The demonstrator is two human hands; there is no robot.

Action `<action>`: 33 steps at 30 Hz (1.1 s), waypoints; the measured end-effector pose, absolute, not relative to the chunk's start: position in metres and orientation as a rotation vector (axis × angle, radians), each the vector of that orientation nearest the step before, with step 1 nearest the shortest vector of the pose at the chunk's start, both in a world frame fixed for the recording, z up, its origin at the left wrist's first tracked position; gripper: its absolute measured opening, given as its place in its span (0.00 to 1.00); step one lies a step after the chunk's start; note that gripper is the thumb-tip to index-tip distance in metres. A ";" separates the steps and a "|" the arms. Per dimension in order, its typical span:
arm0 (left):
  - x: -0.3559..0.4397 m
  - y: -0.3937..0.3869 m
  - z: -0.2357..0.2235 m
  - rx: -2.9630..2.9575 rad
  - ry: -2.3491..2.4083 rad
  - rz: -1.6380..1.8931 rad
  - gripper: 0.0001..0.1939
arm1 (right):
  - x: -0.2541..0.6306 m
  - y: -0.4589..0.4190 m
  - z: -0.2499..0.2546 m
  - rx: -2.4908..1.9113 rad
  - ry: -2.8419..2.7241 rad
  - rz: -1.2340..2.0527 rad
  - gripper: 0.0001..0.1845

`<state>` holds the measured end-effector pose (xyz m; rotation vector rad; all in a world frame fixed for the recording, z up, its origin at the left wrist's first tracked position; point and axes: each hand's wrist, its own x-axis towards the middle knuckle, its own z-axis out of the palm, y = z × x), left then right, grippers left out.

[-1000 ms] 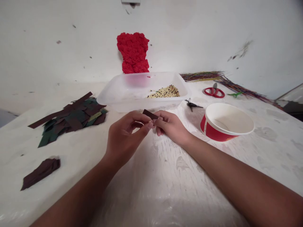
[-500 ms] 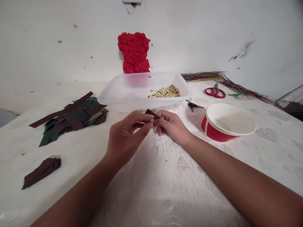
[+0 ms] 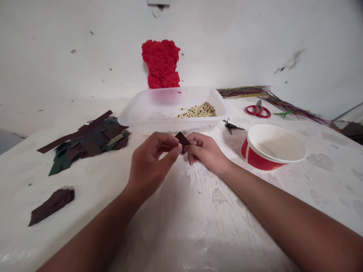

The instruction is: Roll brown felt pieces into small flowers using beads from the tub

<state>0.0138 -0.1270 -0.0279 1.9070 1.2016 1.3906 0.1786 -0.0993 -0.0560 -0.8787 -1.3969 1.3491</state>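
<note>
My right hand [image 3: 205, 151] pinches a small dark brown strip of paper or ribbon [image 3: 182, 139] between thumb and fingers, its free end pointing up and left. Close against it on the left, my left hand [image 3: 154, 162] is closed in a pinch, thumb against forefinger. A tiny pale bead-like speck [image 3: 180, 144] shows between those fingertips, at the strip's lower left edge. Both hands are just in front of a white plastic tub [image 3: 141, 122], in whose right side lies a heap of small cream and dark beads [image 3: 200, 110].
Left lie a pile of brown and green strips [image 3: 90, 139] and a brown stack [image 3: 52, 206]. Right are a red-and-white paper bowl [image 3: 263, 160], keys [image 3: 231, 125], red-handled scissors [image 3: 258, 111], a green clip-like piece [image 3: 283, 113] and coloured wires [image 3: 246, 91]. Red foam roses [image 3: 161, 64] stand behind.
The brown strip has turned and shows more of its flat face. My left fingertips have shifted slightly left off it, with a pale speck now visible between them.
</note>
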 end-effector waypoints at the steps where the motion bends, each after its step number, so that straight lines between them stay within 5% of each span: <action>1: 0.014 -0.127 -0.028 1.940 1.205 1.379 0.05 | 0.179 -0.099 -0.057 -0.859 -1.406 1.350 0.04; 14: 0.003 -0.115 -0.027 2.600 1.246 1.289 0.06 | 0.180 -0.102 -0.056 -0.823 -1.507 1.382 0.11; 33: 0.003 -0.107 -0.041 2.717 1.238 1.141 0.07 | 0.173 -0.104 -0.058 -0.960 -1.544 1.412 0.07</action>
